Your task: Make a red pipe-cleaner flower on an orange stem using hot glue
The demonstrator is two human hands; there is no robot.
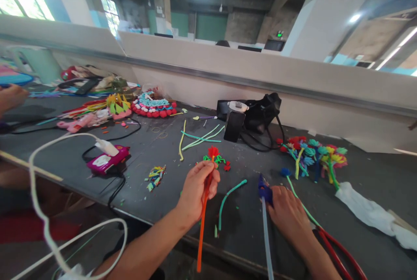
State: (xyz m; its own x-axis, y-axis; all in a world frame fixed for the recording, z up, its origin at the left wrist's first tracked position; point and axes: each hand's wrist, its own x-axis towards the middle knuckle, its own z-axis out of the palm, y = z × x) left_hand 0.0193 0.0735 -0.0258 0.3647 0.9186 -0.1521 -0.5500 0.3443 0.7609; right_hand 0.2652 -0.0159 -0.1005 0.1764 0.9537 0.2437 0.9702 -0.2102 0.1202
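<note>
Closed round an orange stem (202, 228), my left hand (199, 186) holds it upright-leaning, with a red flower head (213, 152) at its top. Green and red pieces (227, 166) lie just behind that hand. On the table at the right, my right hand (288, 210) is closed on a blue glue gun (265, 189), from which a long translucent glue stick (267, 236) runs toward me. Between the hands lies a curved teal stem (228, 197). A blue flower (285, 172) on a green stem is right of the glue gun.
A magenta power strip (109, 158) with white and black cables sits left, near small scraps (155, 177). Loose stems (200, 137), a phone (234, 126) and a black bag (263, 113) are behind. A flower bouquet (317, 156) lies right. Another person's hand (12, 97) shows far left.
</note>
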